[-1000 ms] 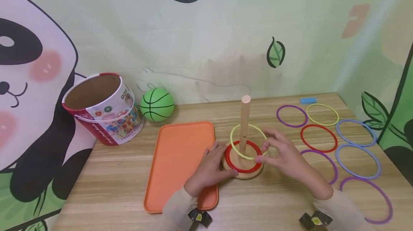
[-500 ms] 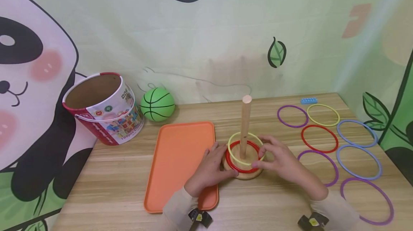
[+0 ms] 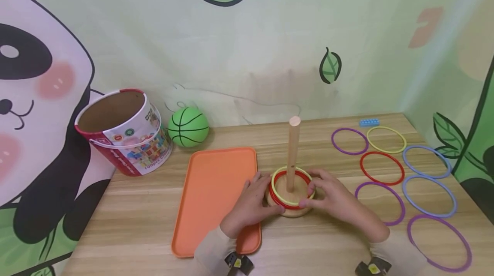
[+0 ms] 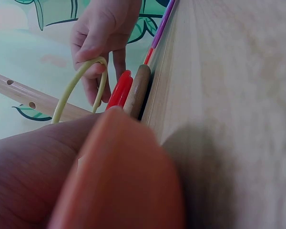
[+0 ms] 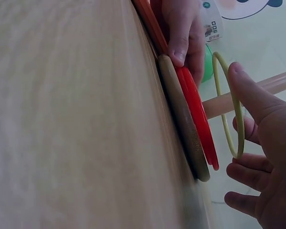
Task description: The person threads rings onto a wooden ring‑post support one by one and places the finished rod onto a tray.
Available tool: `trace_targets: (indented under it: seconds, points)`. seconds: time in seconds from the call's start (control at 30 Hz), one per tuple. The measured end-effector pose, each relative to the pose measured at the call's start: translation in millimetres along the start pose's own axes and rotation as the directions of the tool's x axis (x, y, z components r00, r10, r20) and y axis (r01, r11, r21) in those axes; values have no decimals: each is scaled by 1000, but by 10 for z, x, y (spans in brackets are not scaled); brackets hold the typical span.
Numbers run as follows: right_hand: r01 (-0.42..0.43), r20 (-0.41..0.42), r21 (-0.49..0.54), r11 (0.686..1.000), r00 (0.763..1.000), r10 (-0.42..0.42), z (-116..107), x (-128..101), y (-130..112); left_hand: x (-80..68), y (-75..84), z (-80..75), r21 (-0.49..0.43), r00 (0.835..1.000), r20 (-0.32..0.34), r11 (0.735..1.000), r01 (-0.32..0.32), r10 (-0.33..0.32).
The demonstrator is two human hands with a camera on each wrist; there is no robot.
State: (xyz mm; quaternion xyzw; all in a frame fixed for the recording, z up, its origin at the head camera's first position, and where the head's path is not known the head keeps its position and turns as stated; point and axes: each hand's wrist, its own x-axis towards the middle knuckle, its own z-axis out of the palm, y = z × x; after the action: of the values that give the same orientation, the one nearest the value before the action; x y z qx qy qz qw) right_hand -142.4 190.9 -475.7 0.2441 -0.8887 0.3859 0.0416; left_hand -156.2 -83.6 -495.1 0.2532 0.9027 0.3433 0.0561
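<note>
Yellow ring [image 3: 292, 186] sits around the wooden peg [image 3: 293, 152], low over the red rings [image 3: 288, 202] on the round wooden base [image 3: 290, 210], near the middle of the bench [image 3: 131, 220].

At the far left a tilted cardboard tub [image 3: 122, 131] lies open-mouthed beside a green ball [image 3: 188, 126]. An orange tray [image 3: 214, 193] lies flat just left of the base.

The left hand [image 3: 251, 203] rests over the tray's right edge, its fingers curled against the left rim of the base; the right wrist view shows a fingertip pressed on that rim [image 5: 177, 52].

The right hand [image 3: 334, 196] pinches the yellow ring's right side between thumb and fingers. In the right wrist view the ring [image 5: 229, 102] still stands slightly clear of the red ones [image 5: 196, 114], with the thumb lying on it.

Farther right, loose rings lie flat on the bench: purple [image 3: 349, 141], yellow [image 3: 386, 139], red [image 3: 382, 168], two blue [image 3: 429, 196] and more purple. A small blue block [image 3: 368, 122] lies behind them by the wall.
</note>
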Motion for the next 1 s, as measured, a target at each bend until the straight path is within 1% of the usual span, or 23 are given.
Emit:
trace_targets:
  seconds: [0.1, 0.23, 0.73, 1.0]
  points:
    - [0, 13, -3, 1000, 1000, 0, 17, -13, 7, -14, 2, 5, 5, 1000, -1, 1000, -5, 5]
    - [11, 11, -13, 1000, 1000, -11, 34, -18, 16, -23, 9, 4, 9, 1000, -3, 1000, -14, 14]
    - [-5, 24, -29, 1000, 1000, 5, 3, -20, -12, -7, 17, -12, 20, 1000, -6, 1000, -4, 4]
    - [-12, 30, -68, 998, 999, 14, 30, -13, -6, -10, 19, -13, 29, 1000, -3, 1000, 1, -1]
